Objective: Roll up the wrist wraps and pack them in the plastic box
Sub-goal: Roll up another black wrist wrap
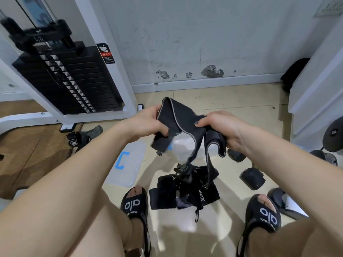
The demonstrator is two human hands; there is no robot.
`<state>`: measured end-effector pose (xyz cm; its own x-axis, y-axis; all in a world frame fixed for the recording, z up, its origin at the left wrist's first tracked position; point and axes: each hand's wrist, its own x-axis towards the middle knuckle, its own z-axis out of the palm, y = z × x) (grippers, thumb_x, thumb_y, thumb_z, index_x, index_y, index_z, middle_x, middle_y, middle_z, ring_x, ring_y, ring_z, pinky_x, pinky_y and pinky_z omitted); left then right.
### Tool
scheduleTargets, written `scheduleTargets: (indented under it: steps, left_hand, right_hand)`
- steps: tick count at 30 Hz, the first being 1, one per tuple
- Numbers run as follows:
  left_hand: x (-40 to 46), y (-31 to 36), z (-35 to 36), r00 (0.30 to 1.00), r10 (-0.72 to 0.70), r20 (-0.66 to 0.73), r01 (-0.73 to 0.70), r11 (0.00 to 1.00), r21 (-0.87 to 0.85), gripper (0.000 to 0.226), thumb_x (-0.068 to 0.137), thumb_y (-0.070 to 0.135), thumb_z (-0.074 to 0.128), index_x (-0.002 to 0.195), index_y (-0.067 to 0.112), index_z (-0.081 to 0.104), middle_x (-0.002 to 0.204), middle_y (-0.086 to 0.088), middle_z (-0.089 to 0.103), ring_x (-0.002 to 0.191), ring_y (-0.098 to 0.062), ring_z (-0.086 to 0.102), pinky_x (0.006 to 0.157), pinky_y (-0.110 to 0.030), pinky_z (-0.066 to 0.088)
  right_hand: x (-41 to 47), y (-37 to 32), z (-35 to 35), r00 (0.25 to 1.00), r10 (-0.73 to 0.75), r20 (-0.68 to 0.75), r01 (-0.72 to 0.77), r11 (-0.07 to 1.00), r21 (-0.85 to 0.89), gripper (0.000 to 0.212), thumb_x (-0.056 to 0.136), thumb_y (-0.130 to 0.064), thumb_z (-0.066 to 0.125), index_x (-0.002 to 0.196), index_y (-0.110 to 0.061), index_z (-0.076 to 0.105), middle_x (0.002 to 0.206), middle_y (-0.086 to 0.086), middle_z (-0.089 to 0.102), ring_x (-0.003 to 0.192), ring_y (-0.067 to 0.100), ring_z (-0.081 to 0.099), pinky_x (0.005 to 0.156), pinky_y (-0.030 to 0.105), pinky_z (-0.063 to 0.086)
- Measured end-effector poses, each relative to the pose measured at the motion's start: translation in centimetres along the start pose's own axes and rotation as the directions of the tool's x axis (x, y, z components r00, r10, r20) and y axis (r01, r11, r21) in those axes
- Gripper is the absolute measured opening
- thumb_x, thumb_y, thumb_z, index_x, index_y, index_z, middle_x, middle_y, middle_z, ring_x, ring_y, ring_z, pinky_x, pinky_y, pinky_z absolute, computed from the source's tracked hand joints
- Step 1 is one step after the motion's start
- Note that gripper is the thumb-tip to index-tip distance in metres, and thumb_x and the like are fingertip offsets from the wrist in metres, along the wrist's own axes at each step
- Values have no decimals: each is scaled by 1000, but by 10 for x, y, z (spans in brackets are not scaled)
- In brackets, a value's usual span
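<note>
Early stage: both grips, left hand (pixel 148 123) and right hand (pixel 222 127), clutch one unrolled wrist wrap (pixel 182 125) at frame centre above the plastic box (pixel 187 148), loose pile (pixel 185 190) still on floor, one rolled wrap (pixel 252 178) lower right.

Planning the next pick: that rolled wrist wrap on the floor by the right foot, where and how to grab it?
Take the rolled wrist wrap across its short width, fingers on its two long sides, coming from above. It lies flat on the floor, apart from the loose wrap pile, so its top is unobstructed. A squeeze across the roll would likely keep it from unwinding.
</note>
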<state>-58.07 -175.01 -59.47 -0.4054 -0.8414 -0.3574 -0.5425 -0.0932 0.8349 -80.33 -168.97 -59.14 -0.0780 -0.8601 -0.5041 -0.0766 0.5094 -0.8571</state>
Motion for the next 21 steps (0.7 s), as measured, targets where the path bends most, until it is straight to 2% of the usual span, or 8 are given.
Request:
scheduleTargets:
  steps: [2,5,8,11,13,16,18,21]
  left_hand:
    - [0,-2,-5,987,36,-158,15,952,307,34,75,-4,70,95,22,62,87,1,67,84,-18,62,65,-26,47]
    - [2,-7,-12,952,75,-297,39,931,362,25,83,-3,64,92,20,67,86,0,68,80,-17,61,59,-24,48]
    - [6,-8,-13,906,223,-359,-58,907,418,23,86,-5,60,91,17,65,87,-3,67,80,-24,60,63,-21,49]
    - [0,3,-7,849,414,-328,-212,836,506,29,86,-10,56,94,16,68,90,6,52,83,-6,50,70,-7,36]
    - [-2,9,-2,852,455,-257,-286,818,500,30,87,-11,56,97,14,68,91,11,45,81,3,49,69,-5,38]
    - [-2,12,1,860,476,-184,-340,803,489,31,90,-7,58,99,21,67,97,12,46,84,9,51,66,-8,41]
    - [-3,13,2,850,505,-149,-374,778,504,34,88,-8,58,99,23,67,101,15,49,93,13,50,74,-5,37]
    - [-6,16,8,840,535,-87,-432,759,488,40,83,-11,56,99,25,67,103,16,53,97,13,50,81,-3,33]
  right_hand:
    - [0,1,-4,1000,-1,-14,0,996,-89,6,87,-4,69,85,-7,64,75,15,67,62,27,60,65,37,50]
    - [-2,4,-8,999,27,20,-19,947,-320,12,86,-11,72,83,-11,60,75,13,66,60,26,61,61,29,52]
    - [-12,5,-6,995,91,49,-35,742,-669,21,87,-23,75,101,-11,65,83,5,63,62,20,59,41,15,40]
    - [-9,9,-4,989,115,96,5,617,-787,67,85,-28,78,145,-18,49,130,4,59,102,24,60,75,26,51]
    - [-8,7,-7,989,76,127,41,684,-729,81,81,-21,79,152,-30,40,142,3,53,120,27,58,96,35,51]
    - [-9,0,-15,983,11,181,76,880,-469,69,79,-11,77,138,-38,55,132,7,64,117,30,66,100,43,56]
    - [-10,-4,-16,979,-18,203,82,945,-315,63,70,-18,81,126,-40,64,126,5,71,116,27,68,101,44,56]
    - [-6,-3,-11,979,-52,196,107,954,-280,75,57,-36,90,128,-40,63,129,-3,69,123,19,62,106,37,50]
